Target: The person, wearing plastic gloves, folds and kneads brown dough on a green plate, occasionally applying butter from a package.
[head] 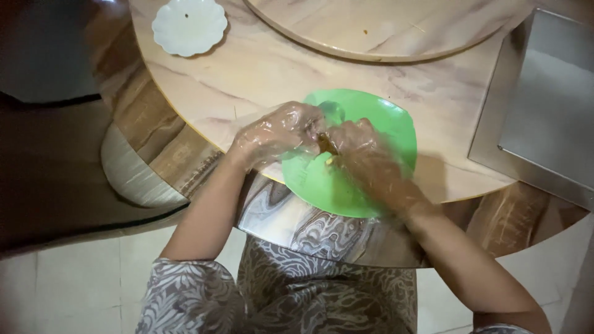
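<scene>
Here your fingers (pixel 318 131) meet from both sides on a small brownish-yellow morsel of food (pixel 327 148), pinched between the two hands over the middle of the round green plastic plate (pixel 377 117). Your left hand (pixel 281 133) in its clear plastic glove comes from the left, your right hand (pixel 365 151), gloved too, from the right; both are closed narrowly on the piece, equally near. Its long axis is too hidden to tell. The plate overhangs the near edge of the round marbled worktop (pixel 260 68). A white scalloped dish (pixel 189 25) sits far left, well apart.
</scene>
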